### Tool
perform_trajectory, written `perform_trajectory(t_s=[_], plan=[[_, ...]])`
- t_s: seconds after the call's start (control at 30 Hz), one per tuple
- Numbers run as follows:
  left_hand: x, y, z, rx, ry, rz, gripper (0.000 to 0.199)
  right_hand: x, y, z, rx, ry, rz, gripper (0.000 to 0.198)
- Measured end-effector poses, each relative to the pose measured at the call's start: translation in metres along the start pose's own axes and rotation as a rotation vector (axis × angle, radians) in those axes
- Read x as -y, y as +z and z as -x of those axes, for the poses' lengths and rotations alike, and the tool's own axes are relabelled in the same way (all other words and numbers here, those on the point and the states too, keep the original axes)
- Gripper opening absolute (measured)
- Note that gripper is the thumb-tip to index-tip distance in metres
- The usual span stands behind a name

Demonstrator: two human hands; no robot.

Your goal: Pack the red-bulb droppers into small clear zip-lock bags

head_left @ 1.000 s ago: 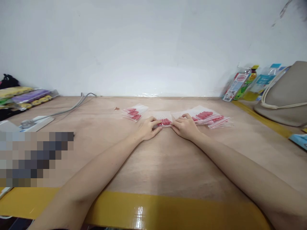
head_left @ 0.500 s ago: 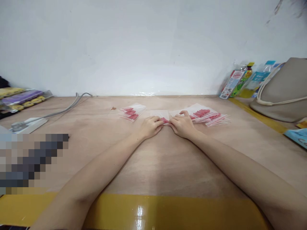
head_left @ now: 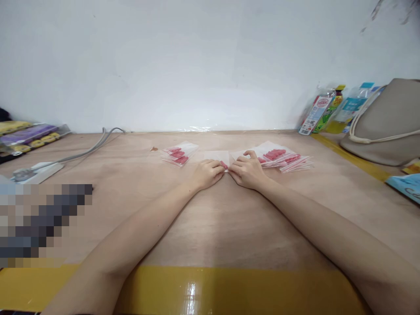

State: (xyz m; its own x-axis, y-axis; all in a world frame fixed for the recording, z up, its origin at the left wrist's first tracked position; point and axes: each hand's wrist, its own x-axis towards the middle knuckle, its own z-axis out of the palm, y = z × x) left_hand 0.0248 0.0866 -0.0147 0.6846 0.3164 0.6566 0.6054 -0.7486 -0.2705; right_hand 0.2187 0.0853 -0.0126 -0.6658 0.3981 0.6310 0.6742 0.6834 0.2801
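Observation:
A small clear zip bag (head_left: 216, 155) with red pieces inside lies flat on the table between my hands. My left hand (head_left: 209, 173) pinches its near edge from the left, fingers closed. From the right, my right hand (head_left: 245, 171) pinches the same edge close beside it, with its index finger bent up. Just beyond my right hand is a pile of clear zip bags (head_left: 275, 155) holding red pieces. Several similar bags (head_left: 179, 154) overlap to the left, past my left hand. The fingertips hide part of the bag's near edge.
A carton (head_left: 315, 114), bottles (head_left: 356, 105) and a grey-brown bag with a cord (head_left: 383, 127) stand at the back right. A grey cable (head_left: 82, 153) runs to a power strip (head_left: 42, 172) on the left. Yellow tape (head_left: 170, 288) covers the table's front edge.
My two hands have come slightly closer together along the bag's near edge. The view has shifted a little; the other bags lie as before.

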Motion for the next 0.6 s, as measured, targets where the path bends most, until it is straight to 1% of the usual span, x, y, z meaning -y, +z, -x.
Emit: perform_trajectory(t_s=[0.13, 0.3, 0.47, 0.6], plan=[[0.001, 0.006, -0.003, -0.012, 0.057, -0.024, 0.017, 0.004, 0.001, -0.002, -0.017, 0.005, 0.000, 0.024], [0.002, 0.004, -0.005, -0.015, 0.116, -0.052, 0.022, 0.007, 0.000, -0.001, -0.057, -0.010, 0.007, 0.022], [0.003, 0.001, -0.005, -0.027, 0.129, -0.065, 0.020, 0.008, -0.003, 0.000, -0.102, -0.009, -0.005, 0.022], [0.008, -0.005, 0.000, -0.028, 0.129, -0.079, 0.020, 0.005, -0.007, 0.003, -0.103, 0.003, 0.004, 0.022]])
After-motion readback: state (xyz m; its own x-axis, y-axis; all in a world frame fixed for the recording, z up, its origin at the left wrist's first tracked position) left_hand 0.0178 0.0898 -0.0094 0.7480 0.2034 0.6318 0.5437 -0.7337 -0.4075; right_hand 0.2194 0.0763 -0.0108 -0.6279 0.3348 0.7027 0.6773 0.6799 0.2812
